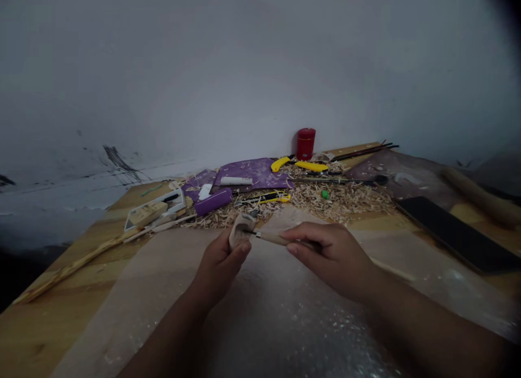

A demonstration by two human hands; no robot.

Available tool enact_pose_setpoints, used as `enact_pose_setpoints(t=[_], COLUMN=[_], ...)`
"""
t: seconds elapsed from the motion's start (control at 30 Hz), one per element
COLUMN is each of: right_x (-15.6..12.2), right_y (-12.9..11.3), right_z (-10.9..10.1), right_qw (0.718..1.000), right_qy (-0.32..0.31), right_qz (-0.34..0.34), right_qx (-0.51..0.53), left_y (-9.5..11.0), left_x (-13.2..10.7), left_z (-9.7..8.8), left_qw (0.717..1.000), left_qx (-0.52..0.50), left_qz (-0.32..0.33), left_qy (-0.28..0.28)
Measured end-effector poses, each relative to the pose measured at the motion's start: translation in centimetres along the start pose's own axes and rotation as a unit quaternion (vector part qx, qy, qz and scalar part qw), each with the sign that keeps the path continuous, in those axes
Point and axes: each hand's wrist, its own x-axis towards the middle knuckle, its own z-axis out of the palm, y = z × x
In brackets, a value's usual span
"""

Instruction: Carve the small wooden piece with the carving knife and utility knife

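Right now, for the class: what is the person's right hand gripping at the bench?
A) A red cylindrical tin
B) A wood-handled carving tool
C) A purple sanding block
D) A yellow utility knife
B. The right hand pinches a wood-handled carving tool, its thin metal tip reaching to the pale wooden piece held in the left hand.

**Nothing here that we can read**

We make out no legible words, numbers or logos. The red canister (305, 143), the yellow utility knife (311, 166), the white tube (236, 180) on the purple sheet (256, 169) and the black slab (456, 234) are all too blurred or small for us to tell whether they carry any print.
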Motion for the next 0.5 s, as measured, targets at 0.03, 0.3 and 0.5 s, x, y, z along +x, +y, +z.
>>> enact_pose_setpoints(t=[0.03, 0.3, 0.5], right_x=[0.0, 0.0, 0.2], right_y=[0.0, -0.2, -0.1], right_z=[-0.2, -1.2, -1.0], right_qw=[1.000, 0.992, 0.994], right_qy=[-0.002, -0.005, -0.015], right_qz=[-0.011, -0.098, -0.078], right_qx=[-0.003, -0.081, -0.076], left_y=[-0.1, 0.2, 0.3], left_x=[0.0, 0.0, 0.2], left_z=[-0.1, -0.3, 0.2], left_qw=[1.000, 0.998, 0.997], left_qx=[-0.005, 0.027, 0.067], left_qz=[0.002, 0.024, 0.020], left_qy=[-0.009, -0.052, -0.034])
